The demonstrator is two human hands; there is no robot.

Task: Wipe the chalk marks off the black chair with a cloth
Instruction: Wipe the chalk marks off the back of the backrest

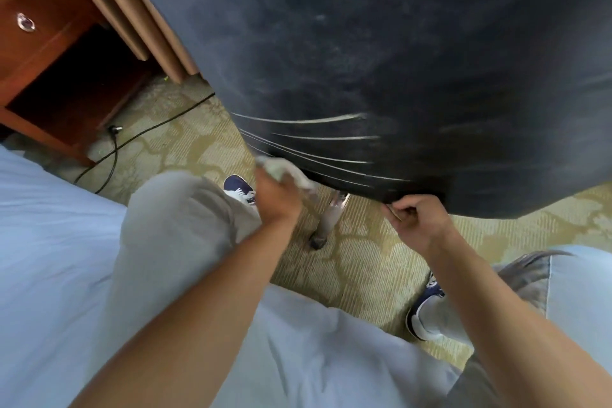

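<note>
Cloth (284, 170) in left hand (276, 199), against chair (381, 60)

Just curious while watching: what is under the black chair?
Under the black chair you can see patterned carpet and one metal chair leg. The chair hides whatever lies further beneath it.

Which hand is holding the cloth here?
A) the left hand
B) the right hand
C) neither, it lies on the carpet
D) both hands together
A: the left hand grips the bunched cloth at the black chair by the chalk marks; the right hand pinches the chair's lower edge.
</note>
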